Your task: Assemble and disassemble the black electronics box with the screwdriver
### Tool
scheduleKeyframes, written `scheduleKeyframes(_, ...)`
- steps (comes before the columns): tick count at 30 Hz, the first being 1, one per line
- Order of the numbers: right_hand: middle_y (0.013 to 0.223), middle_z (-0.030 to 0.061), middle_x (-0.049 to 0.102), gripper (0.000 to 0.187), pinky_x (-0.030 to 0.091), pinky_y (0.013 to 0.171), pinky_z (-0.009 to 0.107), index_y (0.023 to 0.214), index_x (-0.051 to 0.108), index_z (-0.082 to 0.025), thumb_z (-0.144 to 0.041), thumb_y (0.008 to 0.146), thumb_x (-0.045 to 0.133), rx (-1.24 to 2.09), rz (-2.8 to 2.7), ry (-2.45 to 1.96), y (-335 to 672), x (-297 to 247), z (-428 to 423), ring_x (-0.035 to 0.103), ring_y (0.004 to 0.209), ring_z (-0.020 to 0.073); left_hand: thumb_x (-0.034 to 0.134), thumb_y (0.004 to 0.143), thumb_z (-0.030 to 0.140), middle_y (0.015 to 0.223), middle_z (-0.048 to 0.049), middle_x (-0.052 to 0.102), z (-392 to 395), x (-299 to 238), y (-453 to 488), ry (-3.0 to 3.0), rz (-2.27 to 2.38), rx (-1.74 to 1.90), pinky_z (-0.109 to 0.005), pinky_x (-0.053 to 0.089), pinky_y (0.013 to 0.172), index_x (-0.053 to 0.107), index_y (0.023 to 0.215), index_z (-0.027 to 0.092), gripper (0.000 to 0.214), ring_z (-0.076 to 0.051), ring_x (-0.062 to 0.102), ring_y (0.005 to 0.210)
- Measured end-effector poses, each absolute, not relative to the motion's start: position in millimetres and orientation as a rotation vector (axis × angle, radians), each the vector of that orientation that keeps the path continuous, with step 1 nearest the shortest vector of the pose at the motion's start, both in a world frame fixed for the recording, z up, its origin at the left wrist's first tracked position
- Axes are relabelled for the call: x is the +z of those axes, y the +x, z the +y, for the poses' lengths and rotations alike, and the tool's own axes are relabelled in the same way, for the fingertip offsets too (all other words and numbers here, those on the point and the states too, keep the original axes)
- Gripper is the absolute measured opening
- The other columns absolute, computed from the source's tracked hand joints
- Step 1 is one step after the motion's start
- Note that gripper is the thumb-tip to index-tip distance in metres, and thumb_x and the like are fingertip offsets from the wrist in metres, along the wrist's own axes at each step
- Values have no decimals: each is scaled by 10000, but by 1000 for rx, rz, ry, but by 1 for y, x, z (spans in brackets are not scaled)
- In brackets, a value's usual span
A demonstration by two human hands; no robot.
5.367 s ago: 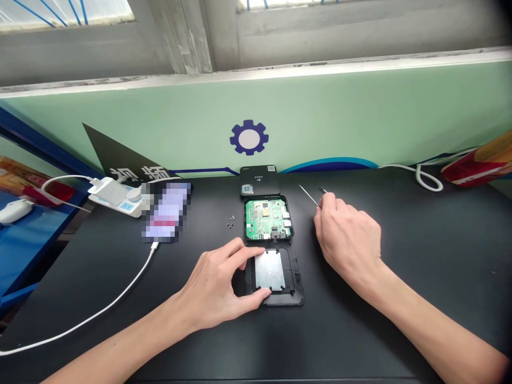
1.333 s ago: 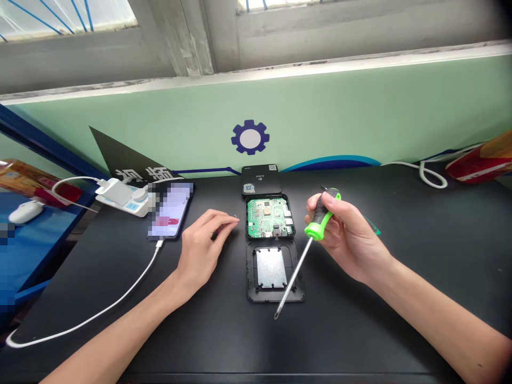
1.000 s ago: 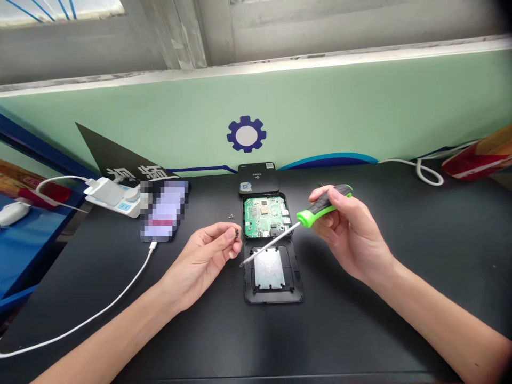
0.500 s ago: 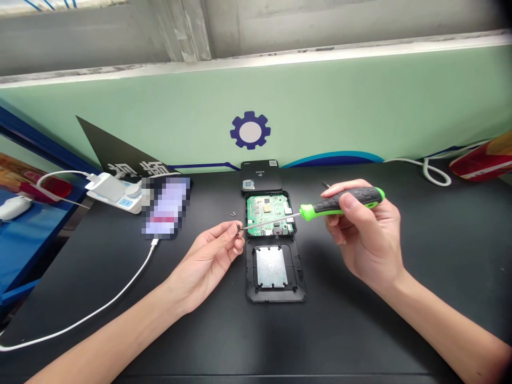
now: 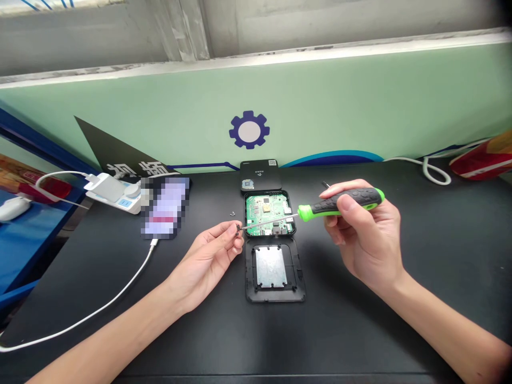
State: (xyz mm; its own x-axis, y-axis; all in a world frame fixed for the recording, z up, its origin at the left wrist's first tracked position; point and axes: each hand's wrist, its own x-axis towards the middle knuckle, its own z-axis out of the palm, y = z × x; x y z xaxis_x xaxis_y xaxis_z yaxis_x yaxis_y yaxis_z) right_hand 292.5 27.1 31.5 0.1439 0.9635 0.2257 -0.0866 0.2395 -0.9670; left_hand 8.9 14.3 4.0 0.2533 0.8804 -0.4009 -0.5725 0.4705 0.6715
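My right hand (image 5: pixel 364 234) is wrapped round the black and green handle of a screwdriver (image 5: pixel 344 204), its shaft pointing left over an open black device case with a green circuit board (image 5: pixel 260 210). The screwdriver's tip meets the fingertips of my left hand (image 5: pixel 214 245), which pinch small dark screws (image 5: pixel 238 230); their number is unclear. A few loose screws (image 5: pixel 232 214) lie on the table just beyond that hand. Nearer me lies a black cover (image 5: pixel 296 296) with a silver metal plate (image 5: pixel 271 266). A short dark rod (image 5: pixel 326 184), its kind unclear, shows behind my right fingers.
A black lid with stickers (image 5: pixel 262 176) lies behind the circuit board, near the green partition (image 5: pixel 340 106). On the left are a phone (image 5: pixel 166 208) with a white cable (image 5: pixel 132 288) and a white power strip (image 5: pixel 114 194). A red package (image 5: pixel 480 160) stands at far right.
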Motion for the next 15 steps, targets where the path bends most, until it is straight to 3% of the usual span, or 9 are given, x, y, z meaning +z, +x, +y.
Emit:
scheduleKeyframes(9,761,16,662,133,380,385,316,1027,881,-275,-408,1028,888,900,-1204,-960,291,30,26,525,487,144,969,969,208,1015,-55,734,15,5,9,483,896,1069,-148,678,808,881,1113,99,200,-78,702,839)
scheduleKeyframes(15,945,54,764,63,413,417,333,1068,900,-281,-300,1009,889,796,-1314,-904,289,32,19,579,544,156,978,960,222,999,-54,737,16,4,9,498,918,1106,-139,670,812,884,1121,112,217,-82,699,842)
